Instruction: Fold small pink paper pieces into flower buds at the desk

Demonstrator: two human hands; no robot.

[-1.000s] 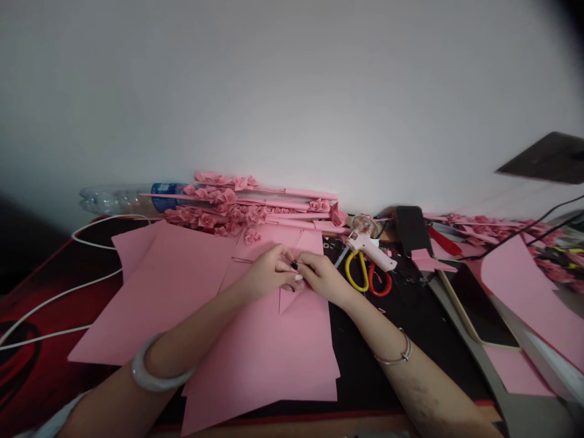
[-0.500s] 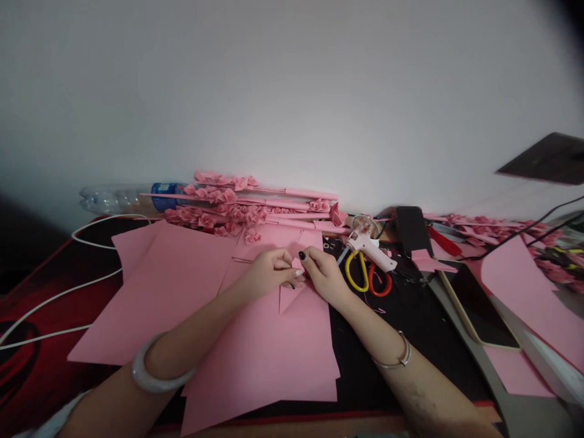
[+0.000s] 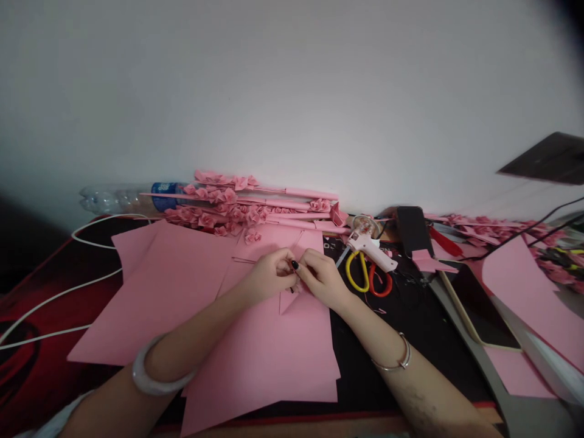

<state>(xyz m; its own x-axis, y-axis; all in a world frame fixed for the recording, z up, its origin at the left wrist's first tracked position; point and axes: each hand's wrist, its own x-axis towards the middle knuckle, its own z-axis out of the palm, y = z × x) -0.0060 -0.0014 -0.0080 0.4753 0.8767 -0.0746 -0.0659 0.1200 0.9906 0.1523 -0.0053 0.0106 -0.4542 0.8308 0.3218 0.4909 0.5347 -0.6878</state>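
My left hand (image 3: pixel 272 275) and my right hand (image 3: pixel 323 277) meet above a stack of pink paper sheets (image 3: pixel 269 353). Both are closed, thumbs and fingertips pinched together on a small pink paper piece (image 3: pixel 296 286), most of which the fingers hide. Under the hands lies a folded pink paper piece (image 3: pixel 288 302) on the stack. Just beyond them are a small pink paper rose (image 3: pixel 252 236) and thin wire-like stems (image 3: pixel 243 260). To the right of my right hand lie scissors (image 3: pixel 357 272) with one yellow and one red handle, beside a white glue gun (image 3: pixel 371 248).
Pink paper flowers with rolled stems (image 3: pixel 269 204) lie along the wall near a clear plastic bottle (image 3: pixel 123 198). More pink sheets (image 3: pixel 168 286) are at left, by a white cable (image 3: pixel 45 296). On the right are a phone (image 3: pixel 481 307), a dark phone-like object (image 3: pixel 412 228) and pink paper (image 3: pixel 531 292).
My hands have come closer together, the fingertips now nearly touching. The small pink paper piece between them is more covered than before. Other things have stayed in place.
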